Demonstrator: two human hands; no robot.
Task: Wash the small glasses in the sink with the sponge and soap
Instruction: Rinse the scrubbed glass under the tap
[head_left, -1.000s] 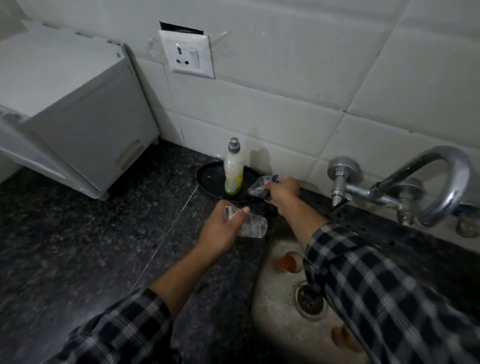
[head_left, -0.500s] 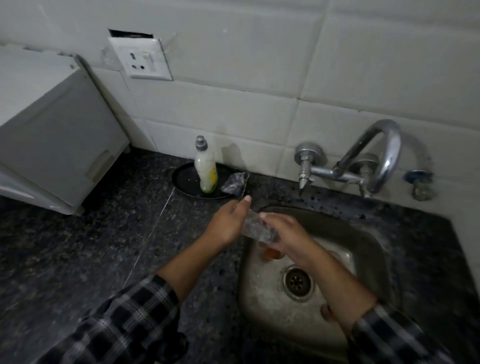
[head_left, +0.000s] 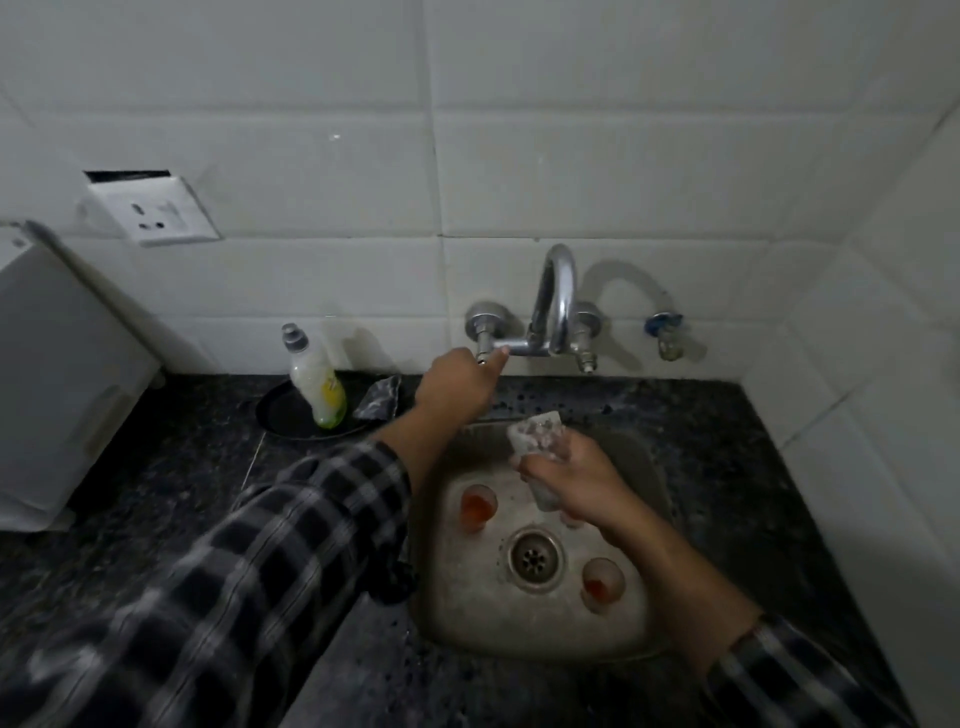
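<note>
My right hand (head_left: 571, 480) grips a soapy small glass (head_left: 535, 434) over the steel sink (head_left: 649, 613), its mouth tilted up toward the tap. My left hand (head_left: 457, 387) is curled round the left tap handle (head_left: 483, 332) of the chrome faucet (head_left: 558, 291). No water shows at the spout. Two small glasses with reddish residue stand in the basin: one glass at the left (head_left: 478, 506), one glass right of the drain (head_left: 602, 584). The soap bottle (head_left: 317, 384) and the foamy sponge (head_left: 379, 400) lie on a black plate (head_left: 280, 415).
A drain (head_left: 535, 558) sits mid-basin. A dark speckled counter (head_left: 156, 493) surrounds the sink. A grey appliance (head_left: 57, 384) stands at the left. A wall socket (head_left: 150, 210) and a second small tap (head_left: 665, 332) are on the tiled wall.
The glass passed from my left hand to my right, which now holds it over the sink. My left hand rose to the left tap handle. The view swung right.
</note>
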